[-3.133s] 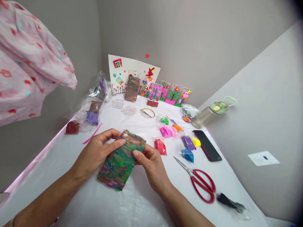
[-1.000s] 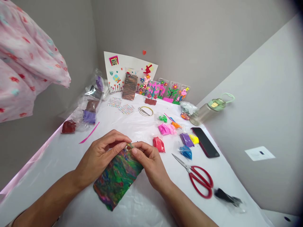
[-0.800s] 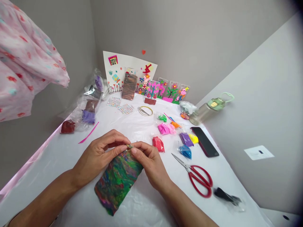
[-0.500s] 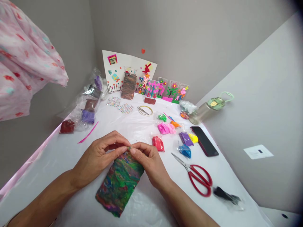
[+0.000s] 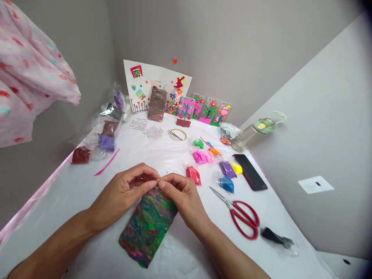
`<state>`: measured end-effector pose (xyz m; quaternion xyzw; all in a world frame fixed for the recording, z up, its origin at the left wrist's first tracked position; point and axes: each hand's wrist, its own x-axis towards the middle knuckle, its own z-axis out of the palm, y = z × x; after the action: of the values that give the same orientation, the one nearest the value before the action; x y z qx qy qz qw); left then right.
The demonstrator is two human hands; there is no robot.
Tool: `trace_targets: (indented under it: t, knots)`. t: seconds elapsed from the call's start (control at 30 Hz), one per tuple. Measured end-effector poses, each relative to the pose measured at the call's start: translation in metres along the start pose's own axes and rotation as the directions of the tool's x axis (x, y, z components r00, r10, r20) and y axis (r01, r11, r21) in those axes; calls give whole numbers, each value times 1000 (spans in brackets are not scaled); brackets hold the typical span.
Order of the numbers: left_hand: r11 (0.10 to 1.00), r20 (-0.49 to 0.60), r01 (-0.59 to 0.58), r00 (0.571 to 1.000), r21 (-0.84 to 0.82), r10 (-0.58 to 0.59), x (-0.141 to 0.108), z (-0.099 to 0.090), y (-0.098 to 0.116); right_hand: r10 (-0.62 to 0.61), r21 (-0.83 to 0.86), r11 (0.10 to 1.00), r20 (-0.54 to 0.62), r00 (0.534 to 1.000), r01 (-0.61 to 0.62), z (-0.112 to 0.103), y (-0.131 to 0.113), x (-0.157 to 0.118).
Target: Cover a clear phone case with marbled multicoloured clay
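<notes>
A phone case (image 5: pixel 149 224) covered in marbled clay of green, blue, red and purple is tilted in front of me, its lower end toward me. My left hand (image 5: pixel 130 184) pinches the far edge of the case between thumb and forefinger. Right beside it, my right hand (image 5: pixel 180 193) also has thumb and fingers closed on that edge, so the fingertips of both hands nearly meet. A small bit of the edge shows between the thumbs; the rest of that end is hidden by fingers.
Right of my hands lie red-handled scissors (image 5: pixel 244 219), a black packet (image 5: pixel 276 237), a phone (image 5: pixel 250 172) and several clay packets (image 5: pixel 203 156). A bottle (image 5: pixel 252 133) stands behind. Bagged clay (image 5: pixel 107 142) lies left; decorated cases (image 5: pixel 210 110) lean at the back.
The view has shifted slightly. Both hands stay pinched at the case's far edge, and the case has tilted a little.
</notes>
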<state>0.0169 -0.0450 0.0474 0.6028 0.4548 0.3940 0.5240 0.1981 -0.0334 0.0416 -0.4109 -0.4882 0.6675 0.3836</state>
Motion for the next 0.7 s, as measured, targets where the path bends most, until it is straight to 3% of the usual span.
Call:
trace_targets:
  t: [0.23,0.47,0.7]
  knots:
    - [999,3,12,1000,45,-12,1,-4,0,-17,-30,999,-8,1000,17,1,-2,-1]
    - [999,-30,43,999,2,-43,1,3,-2,-34,-106,994,-16,999,32,5,-2,-3]
    - [995,-21,51,998,-91,-53,1,-1,-4,-36,-78,996,-42,998,32,3,-2,-3]
